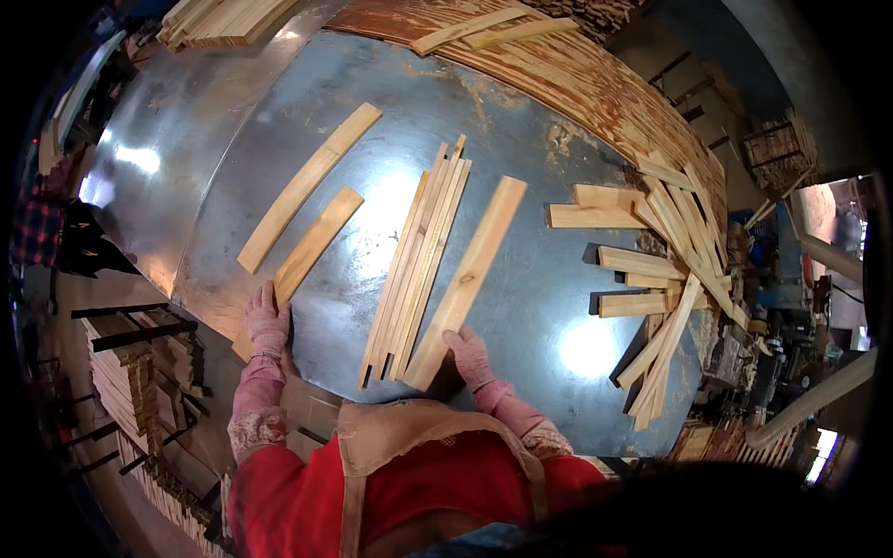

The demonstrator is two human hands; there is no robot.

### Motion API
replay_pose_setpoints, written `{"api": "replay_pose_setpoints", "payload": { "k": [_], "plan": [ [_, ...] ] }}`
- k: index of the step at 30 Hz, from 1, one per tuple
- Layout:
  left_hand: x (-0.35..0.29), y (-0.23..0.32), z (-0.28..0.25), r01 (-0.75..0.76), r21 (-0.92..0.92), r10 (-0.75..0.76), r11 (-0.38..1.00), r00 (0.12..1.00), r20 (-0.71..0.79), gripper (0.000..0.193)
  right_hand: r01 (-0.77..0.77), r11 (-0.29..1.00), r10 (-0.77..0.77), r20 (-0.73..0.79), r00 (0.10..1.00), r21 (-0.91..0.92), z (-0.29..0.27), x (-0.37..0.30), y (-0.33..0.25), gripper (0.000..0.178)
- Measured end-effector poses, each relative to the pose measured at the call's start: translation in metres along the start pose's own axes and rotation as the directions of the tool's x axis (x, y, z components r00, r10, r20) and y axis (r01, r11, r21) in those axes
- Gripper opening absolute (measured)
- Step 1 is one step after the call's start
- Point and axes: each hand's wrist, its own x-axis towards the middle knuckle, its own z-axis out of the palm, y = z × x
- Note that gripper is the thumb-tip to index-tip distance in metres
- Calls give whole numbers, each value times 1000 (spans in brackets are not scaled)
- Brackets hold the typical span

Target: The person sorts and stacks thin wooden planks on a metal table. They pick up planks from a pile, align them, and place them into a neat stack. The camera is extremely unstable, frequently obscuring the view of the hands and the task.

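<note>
Both of my hands wear pink gloves. My left hand (267, 324) lies with its fingers stretched out on a short wooden slat (321, 237) at the table's near left edge. The slat's lower end pokes out past the hand. With my right hand (469, 357) I grip the right edge of a wide wooden board (473, 270) near its lower end; some of those fingers are hidden. Between the hands, several narrow wooden strips (416, 260) rest side by side on edge. A longer slat (310, 186) lies farther off to the left.
The metal tabletop (521, 372) carries a loose heap of slats (684, 232) at right. Beyond it, a worn plywood sheet (558, 79) holds two slats. Stacked wood (126, 381) stands on a rack at lower left. Machinery and a hose (819, 400) are at far right.
</note>
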Motion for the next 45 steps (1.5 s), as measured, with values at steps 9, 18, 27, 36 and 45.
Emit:
{"api": "replay_pose_setpoints", "payload": {
  "k": [9, 18, 27, 36, 45],
  "plan": [
    [-51, 127, -18, -375, -241, 326, 895, 919, -220, 83, 168, 917, -118, 156, 981, -361, 18, -15, -25, 49],
    [-121, 306, -42, -335, -114, 349, 935, 927, 137, 116, 165, 469, -401, -43, 915, -867, -111, -5, -41, 76],
    [-115, 301, -32, -270, 56, 250, 961, 941, 229, 120, -719, 476, -320, -861, 395, -507, -504, -83, -26, 120],
    [-215, 448, -33, -905, 165, 917, 392, 369, -154, 94, -165, 339, -376, -294, 879, -926, -411, -144, -76, 55],
    [-281, 510, -73, -318, -222, 383, 922, 652, 654, 68, -271, 429, -538, -485, 689, -862, -452, -120, -88, 78]
  ]
}}
